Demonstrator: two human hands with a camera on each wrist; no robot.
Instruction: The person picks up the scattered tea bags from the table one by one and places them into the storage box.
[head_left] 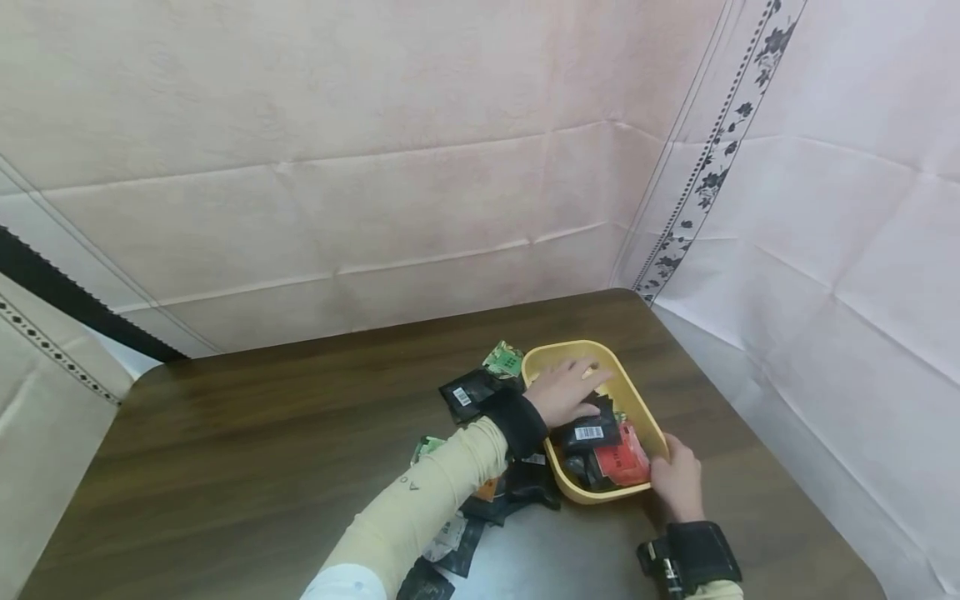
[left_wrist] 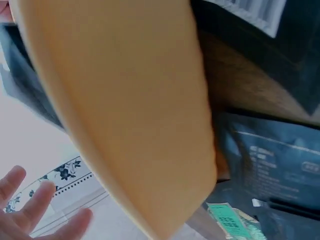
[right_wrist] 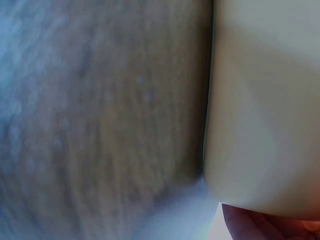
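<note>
From my remote seat I start at the near edge of the table (head_left: 225,433), where loose packets (head_left: 480,500) lie scattered under and beside the left forearm, most of them dark, one showing orange.

Just beyond them sits the tray (head_left: 558,354), a yellow oblong whose long axis runs from near-right to far-left, slightly on the diagonal. My right hand (head_left: 678,479) is at its near-right corner, fingers curled around the rim, so that grip is closed on the tray itself; the wrist points back toward me with the black strap low in view. The right wrist view shows only the tray's pale wall against blurred wood and a bit of fingertip at the bottom, which fits a hold on the outside of the rim.

My left hand (head_left: 562,392) comes in from the left, across the tray's long side, and lies palm down inside the tray with fingers straight and spread toward the far end. It closes on nothing that I can see; the fingers rest flat, near or on a black packet (head_left: 588,433) with a white barcode label. A red packet (head_left: 622,462) lies just nearer, toward the right hand, with more dark ones beneath. The left hand is the nearer of the two to the tray's contents. In the left wrist view its fingers show relaxed and open.

Beyond the tray's far-left corner lie another black packet (head_left: 465,392) and a green packet (head_left: 502,360), both outside the rim. Behind everything hang pale cloth sheets (head_left: 375,167).
</note>
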